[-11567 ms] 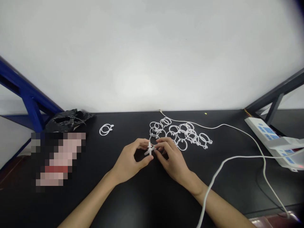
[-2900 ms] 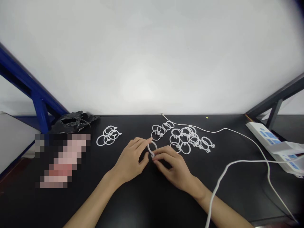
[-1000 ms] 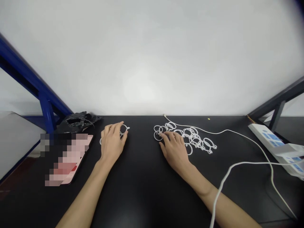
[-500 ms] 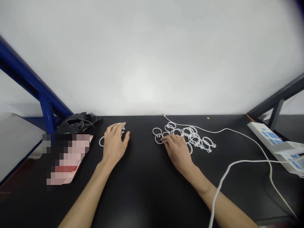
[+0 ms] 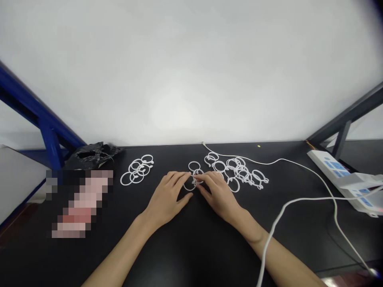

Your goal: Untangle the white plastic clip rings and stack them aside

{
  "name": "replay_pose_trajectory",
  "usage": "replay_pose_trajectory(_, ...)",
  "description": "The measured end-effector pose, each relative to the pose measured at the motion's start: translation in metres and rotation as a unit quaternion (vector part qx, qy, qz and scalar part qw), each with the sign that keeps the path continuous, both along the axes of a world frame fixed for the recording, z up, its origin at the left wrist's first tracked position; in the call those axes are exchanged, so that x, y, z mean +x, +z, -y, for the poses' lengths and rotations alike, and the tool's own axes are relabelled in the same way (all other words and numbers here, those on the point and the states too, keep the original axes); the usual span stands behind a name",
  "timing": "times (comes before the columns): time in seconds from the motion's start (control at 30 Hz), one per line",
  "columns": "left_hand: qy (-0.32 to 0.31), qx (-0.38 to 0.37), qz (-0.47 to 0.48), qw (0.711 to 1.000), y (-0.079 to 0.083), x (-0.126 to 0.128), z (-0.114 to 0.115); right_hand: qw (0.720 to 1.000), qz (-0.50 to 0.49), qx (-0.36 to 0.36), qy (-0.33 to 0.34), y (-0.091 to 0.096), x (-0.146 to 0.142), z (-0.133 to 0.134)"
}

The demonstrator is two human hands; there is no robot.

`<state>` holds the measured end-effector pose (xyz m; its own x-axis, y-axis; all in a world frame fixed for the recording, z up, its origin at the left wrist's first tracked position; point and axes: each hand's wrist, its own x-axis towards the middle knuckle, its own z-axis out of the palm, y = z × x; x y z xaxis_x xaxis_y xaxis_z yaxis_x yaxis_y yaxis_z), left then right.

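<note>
In the head view, both hands meet at the middle of the frame, low on the black table point(image 5: 185, 247). The left hand point(image 5: 166, 199) lies palm down with its fingers stretched forward and a little spread, the thumb out to the side; the forefinger tip touches a white plastic ring point(image 5: 191, 184) that lies on the table just ahead of it. The right hand point(image 5: 220, 197) comes in from the lower right, fingers bent, and its forefinger and thumb tips are closed together on the same ring from the other side. Whether the left hand actually pinches the ring or only rests against it cannot be told, since the fingertips hide the contact.

Just beyond the held ring, toward the upper centre, another single ring point(image 5: 194, 166) lies flat. To the right of the hands a loose heap of rings point(image 5: 239, 171) spreads across the table, many overlapping. To the left of the hands, well apart from that heap, a smaller bunch of rings point(image 5: 137, 170) lies together.

A white cable point(image 5: 287, 203) runs from the back edge of the table across the right half of the frame and down past the right forearm. At the far right edge sits a white power strip point(image 5: 338, 169) with blue labels; their writing is too small to read. A crumpled black bag point(image 5: 89, 153) lies at the left, by a blue frame point(image 5: 44, 131).
</note>
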<state>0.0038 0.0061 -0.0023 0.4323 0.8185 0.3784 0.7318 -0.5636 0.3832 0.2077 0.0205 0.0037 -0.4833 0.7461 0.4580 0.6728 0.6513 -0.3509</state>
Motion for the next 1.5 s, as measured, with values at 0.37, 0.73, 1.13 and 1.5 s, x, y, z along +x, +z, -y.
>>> replay_pose_trajectory(0.37,0.007,-0.028,0.005,1.000,-0.001,0.000,-0.003,0.997,0.079,-0.011,-0.006,0.001,-0.002,0.004)
replay_pose_trajectory(0.73,0.103,-0.065,0.001,0.993,0.005,0.005,-0.002,0.986,0.153,0.031,-0.059,-0.005,-0.001,0.004)
replay_pose_trajectory(1.13,0.044,-0.145,0.037,0.988,0.012,-0.007,-0.002,0.983,0.146,0.039,-0.107,-0.007,-0.001,0.005)
replay_pose_trajectory(1.5,0.022,-0.138,0.086,0.986,0.012,-0.010,-0.001,1.000,-0.019,-0.013,-0.002,0.006,-0.005,0.013)
